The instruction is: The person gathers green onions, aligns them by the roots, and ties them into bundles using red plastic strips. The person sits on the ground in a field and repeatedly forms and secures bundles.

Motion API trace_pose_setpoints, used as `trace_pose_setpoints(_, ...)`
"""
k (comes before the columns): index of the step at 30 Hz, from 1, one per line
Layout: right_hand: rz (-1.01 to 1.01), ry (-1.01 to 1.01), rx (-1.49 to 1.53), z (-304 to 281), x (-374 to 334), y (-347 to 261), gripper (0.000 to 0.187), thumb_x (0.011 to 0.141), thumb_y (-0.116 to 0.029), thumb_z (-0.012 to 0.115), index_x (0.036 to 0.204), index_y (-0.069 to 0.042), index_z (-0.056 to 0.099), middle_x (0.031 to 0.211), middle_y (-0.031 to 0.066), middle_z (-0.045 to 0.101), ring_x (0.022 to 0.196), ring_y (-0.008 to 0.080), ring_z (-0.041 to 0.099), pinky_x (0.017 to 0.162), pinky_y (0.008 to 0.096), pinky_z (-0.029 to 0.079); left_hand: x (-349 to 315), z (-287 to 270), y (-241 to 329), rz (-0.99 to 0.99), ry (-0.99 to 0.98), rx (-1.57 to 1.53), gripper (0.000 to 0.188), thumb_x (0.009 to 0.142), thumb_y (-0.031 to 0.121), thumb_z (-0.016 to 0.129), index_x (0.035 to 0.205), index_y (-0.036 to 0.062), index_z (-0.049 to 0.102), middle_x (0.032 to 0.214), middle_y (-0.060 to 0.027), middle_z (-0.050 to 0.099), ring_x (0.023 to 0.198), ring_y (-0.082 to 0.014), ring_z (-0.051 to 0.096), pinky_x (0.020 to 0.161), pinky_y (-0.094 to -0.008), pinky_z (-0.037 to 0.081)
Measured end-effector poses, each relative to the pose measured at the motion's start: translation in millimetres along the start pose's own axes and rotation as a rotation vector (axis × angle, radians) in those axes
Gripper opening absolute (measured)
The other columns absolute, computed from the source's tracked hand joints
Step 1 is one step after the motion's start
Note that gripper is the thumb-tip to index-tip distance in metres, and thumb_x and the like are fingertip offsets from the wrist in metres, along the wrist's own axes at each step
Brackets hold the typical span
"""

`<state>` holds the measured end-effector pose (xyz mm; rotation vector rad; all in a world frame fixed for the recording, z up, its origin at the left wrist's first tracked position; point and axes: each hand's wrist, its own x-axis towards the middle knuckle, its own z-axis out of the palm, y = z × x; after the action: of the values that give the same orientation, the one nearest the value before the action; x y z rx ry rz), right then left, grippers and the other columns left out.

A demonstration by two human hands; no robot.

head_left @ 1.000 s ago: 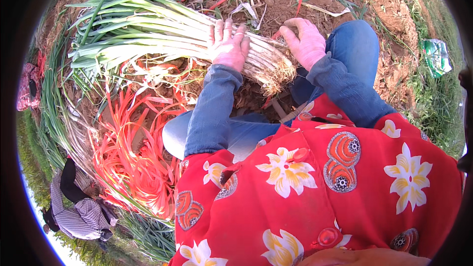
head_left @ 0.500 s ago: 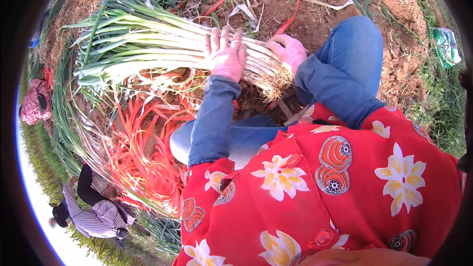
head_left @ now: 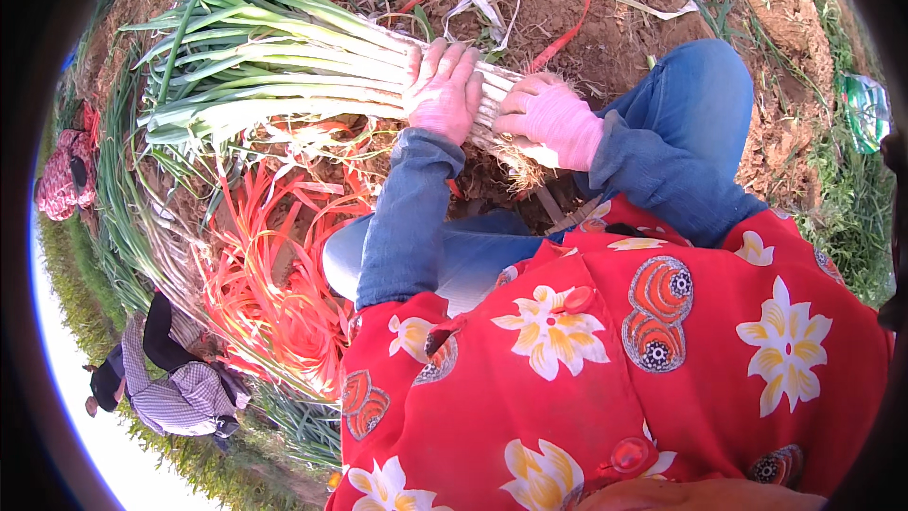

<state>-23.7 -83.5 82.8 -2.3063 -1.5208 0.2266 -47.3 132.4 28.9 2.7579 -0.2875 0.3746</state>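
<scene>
Red floral shirt (head_left: 567, 369) fills lower right, nearest the camera. Upper centre, the left hand (head_left: 443, 95) is laid flat across the stalks, fingers nearly straight and close together, not wrapped round. The right hand (head_left: 553, 123) is set just beside it, fingers bent over the stalks near the roots; thumb hidden, so whether a full grip is made cannot be told. The green onion bundle (head_left: 322, 61) lies slantwise, leaves upper left, roots upper centre. No tie is seen round it, so stalks could be splayed or slid out if pressure is let up or made uneven; thin stalks could be bruised by hard pressing. A red strip (head_left: 567, 38) reaches the bundle's upper edge and could be snagged or pinned if stalks are shifted. Left of centre, loose red strips (head_left: 279, 274) are heaped, easily tangled. Far lower left, a bent-over co-worker (head_left: 189, 397) is seen, well apart.
</scene>
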Motion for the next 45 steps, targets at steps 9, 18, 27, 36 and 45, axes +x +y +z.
trace_pose_setpoints(9, -0.181, -0.139, -0.36, 2.4, 14.4, 0.3, 0.017, 0.076, -0.021, 0.063, 0.092, -0.017, 0.064, 0.095, -0.001, 0.063, 0.1, 0.0219, 0.061, 0.091, 0.0405, 0.048, 5.2, 9.9, -5.3, 0.021, 0.062, 0.033, 0.037, 0.093, 0.032, 0.06, 0.125, 0.015, 0.067, 0.132, -0.0037, 0.063, 0.133, -0.0279, 0.049, 0.119, -0.0502, 0.025)
trace_pose_setpoints(18, -0.143, -0.196, -0.374, -0.7, 11.0, 4.0, 0.017, 0.075, -0.02, 0.064, 0.09, -0.012, 0.064, 0.095, 0.0042, 0.062, 0.101, 0.0251, 0.06, 0.093, 0.0422, 0.047, 9.9, 14.3, -2.5, 0.035, 0.077, 0.026, 0.037, 0.094, 0.033, 0.059, 0.125, 0.0144, 0.068, 0.133, -0.0055, 0.063, 0.134, -0.0302, 0.048, 0.12, -0.0516, 0.024)
trace_pose_setpoints(27, -0.09, -0.137, -0.352, -6.8, 7.7, -0.6, 0.024, 0.078, -0.018, 0.063, 0.1, -0.014, 0.07, 0.098, 0.004, 0.066, 0.1, 0.0248, 0.063, 0.088, 0.0386, 0.051, 12.7, 13.7, -3.2, 0.035, 0.011, 0.011, 0.038, 0.097, 0.031, 0.056, 0.129, 0.0117, 0.065, 0.136, -0.0092, 0.061, 0.136, -0.0345, 0.047, 0.121, -0.0538, 0.023)
trace_pose_setpoints(36, 0.289, -0.3, -0.335, -3.8, -7.5, -42.8, 0.018, 0.082, -0.014, 0.064, 0.096, -0.006, 0.069, 0.097, 0.0084, 0.067, 0.094, 0.0247, 0.068, 0.074, 0.0379, 0.057, 10.9, 13.0, -2.3, 0.03, -0.006, -0.019, 0.037, 0.098, 0.027, 0.057, 0.13, 0.011, 0.064, 0.136, -0.0092, 0.061, 0.135, -0.0351, 0.047, 0.121, -0.0538, 0.023)
trace_pose_setpoints(45, 0.226, -0.407, -0.287, -20.7, -9.1, -21.9, 0.02, 0.085, -0.014, 0.062, 0.103, -0.01, 0.066, 0.103, 0.0086, 0.064, 0.1, 0.0276, 0.067, 0.077, 0.042, 0.057, 19.9, 27.2, -1.6, 0.053, 0.095, 0.026, 0.035, 0.094, 0.033, 0.06, 0.121, 0.0136, 0.07, 0.129, -0.0077, 0.066, 0.131, -0.0328, 0.052, 0.119, -0.0541, 0.025)
